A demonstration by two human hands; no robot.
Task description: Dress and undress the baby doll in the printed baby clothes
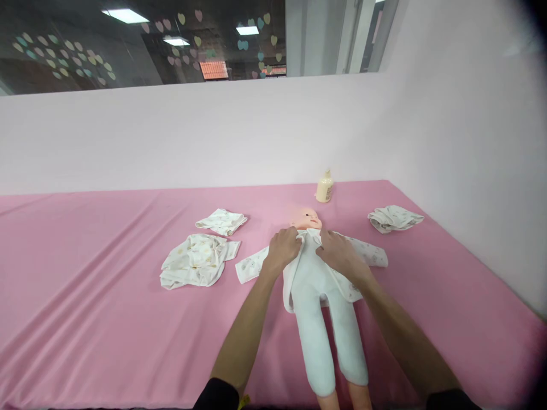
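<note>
Two hands point(282, 248) point(341, 251) gripping jacket point(289, 289), doll point(315, 273), pink sheet point(128, 330), apparently window point(222, 34)

I'm getting a bright feed, soft even light on the back wall point(192, 136) & pink cloth point(106, 319). Ceiling panels point(126, 16) glare near-white against dark glass point(85, 34) up top. Shadows r faint, deeper btwn the doll's legs point(314, 341). R wall point(482, 142) goes greyer twd its edge; black vignetting eats both R corners. Bottle point(324, 188) reads a bit soft, label illegible. Wide-angle stretch shows, esp. far R.
</note>
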